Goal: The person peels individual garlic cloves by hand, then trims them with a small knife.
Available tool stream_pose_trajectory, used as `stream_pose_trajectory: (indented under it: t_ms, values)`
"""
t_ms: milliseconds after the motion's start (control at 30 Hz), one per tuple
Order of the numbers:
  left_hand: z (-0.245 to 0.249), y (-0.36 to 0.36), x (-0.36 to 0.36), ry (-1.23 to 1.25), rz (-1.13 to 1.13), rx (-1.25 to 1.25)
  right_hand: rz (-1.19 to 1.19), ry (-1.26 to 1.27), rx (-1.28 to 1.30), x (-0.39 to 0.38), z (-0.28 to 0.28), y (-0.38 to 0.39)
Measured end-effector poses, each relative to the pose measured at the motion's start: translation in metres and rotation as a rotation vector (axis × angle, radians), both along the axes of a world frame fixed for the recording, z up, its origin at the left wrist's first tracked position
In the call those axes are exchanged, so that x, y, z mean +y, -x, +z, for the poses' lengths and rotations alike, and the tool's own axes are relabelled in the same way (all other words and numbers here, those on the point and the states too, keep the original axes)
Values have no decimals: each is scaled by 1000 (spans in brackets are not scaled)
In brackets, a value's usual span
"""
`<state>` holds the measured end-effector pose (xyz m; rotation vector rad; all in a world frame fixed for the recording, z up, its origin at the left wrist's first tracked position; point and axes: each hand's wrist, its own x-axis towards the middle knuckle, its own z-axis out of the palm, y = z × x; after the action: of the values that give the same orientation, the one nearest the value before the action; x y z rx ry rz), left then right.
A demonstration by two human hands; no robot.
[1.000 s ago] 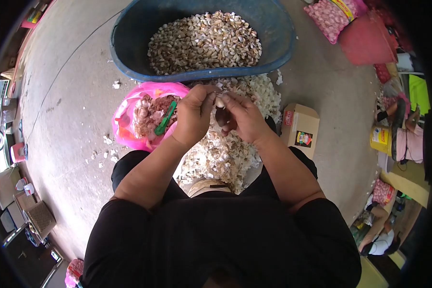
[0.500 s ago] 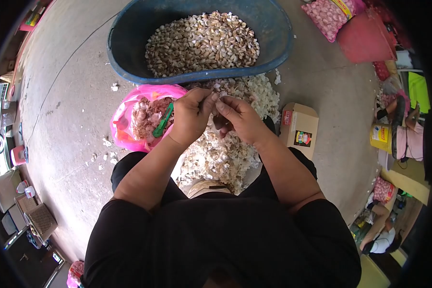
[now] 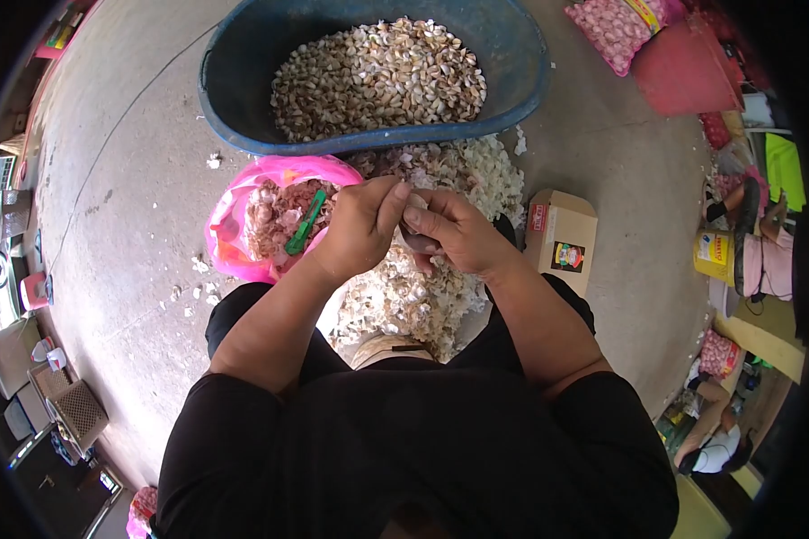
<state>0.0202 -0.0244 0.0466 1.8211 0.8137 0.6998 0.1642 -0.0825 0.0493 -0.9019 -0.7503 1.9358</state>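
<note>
In front of my body, my left hand [image 3: 361, 223] and my right hand [image 3: 463, 231] meet with fingers and thumbs pinched together. Between the thumbs shows a small pale piece of garlic [image 3: 414, 203], mostly covered by the fingers. Left of my left hand is an open pink plastic bag [image 3: 227, 211] holding garlic bulbs and skins, and a green-handled cutter [image 3: 306, 222] lies on top of them. Below my hands spreads a heap of papery garlic skins [image 3: 413, 301]. Beyond them stands a blue tub [image 3: 360, 143] with many loose garlic cloves [image 3: 382, 81] inside.
On the right, a cardboard box [image 3: 562, 234] lies on the concrete floor [image 3: 135, 234]. Farther right are a filled pink sack [image 3: 613, 36], a red tub [image 3: 688, 72] and a yellow bucket [image 3: 714, 254]. Other people [image 3: 768, 260] sit at the right edge.
Both hands have shifted slightly; the left has moved a little right, and the fingers have come closer together. The pale piece between the thumbs shows more now.
</note>
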Motion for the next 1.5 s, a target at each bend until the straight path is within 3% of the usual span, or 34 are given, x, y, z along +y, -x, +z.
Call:
stream_pose_trajectory:
  t_ms: [133, 333, 433, 533, 567, 667, 767, 800, 833, 933, 967, 1000, 1033, 1067, 1100, 1167, 1200, 1267, 1367, 1467, 1500]
  values:
    - [5, 1, -5, 73, 5, -39, 74, 60, 145, -1, -3, -5]
    - [6, 1, -16, 176, 61, -102, 163, 8, 69, -1, -5, -10]
    - [-5, -3, -16, 351, 102, -123, 116, -86, -350, 4, 2, -9]
    - [-19, 2, -11, 685, 149, -49, 211, -414, -869, 9, -14, -20]
    - [-29, 7, -5, 603, 124, 156, 236, -337, -944, 9, -13, -23]
    - [-48, 20, -13, 7, -103, 364, 337, -419, -1272, 5, -34, -37]
    - [-42, 28, -24, 58, -444, 754, 340, 16, -986, 13, -34, -36]
    - [-42, 32, -20, 104, -594, 826, 181, 61, -793, 18, -38, -38]
    - [-38, 41, -20, 148, -460, 788, 25, 109, -594, 25, -44, -41]
    - [-44, 74, -10, -28, -136, 849, -531, 148, -68, 64, -35, -30]
    - [-62, 91, -18, -389, 86, 847, -618, 41, -346, 77, -36, -22]
    - [-76, 102, -22, -352, 44, 942, -695, -77, -623, 90, -38, -11]
    - [-82, 110, -23, -44, -185, 960, -761, -202, -894, 100, -42, 2]
    - [-88, 117, -23, 265, -412, 947, -571, -426, -1149, 105, -50, 16]
    - [-92, 116, -33, 323, -532, 1007, -430, -446, -1214, 99, -33, 57]
    - [-73, 116, -38, 330, -593, 1033, -43, -652, -1125, 94, -67, 106]
    - [-63, 119, -36, 328, -584, 1054, 350, -559, -1198, 92, -64, 132]
    - [-56, 125, -35, 283, -634, 1033, 944, -586, -1465, 92, -118, 167]
    - [-73, 138, -20, 297, -677, 893, 850, -251, -1415, 85, -155, 188]
    - [-130, 149, 33, 323, -654, 926, 877, -337, -1401, 82, -182, 177]
    - [-117, 155, 52, 230, -647, 1038, 834, -361, -1476, 75, -206, 172]
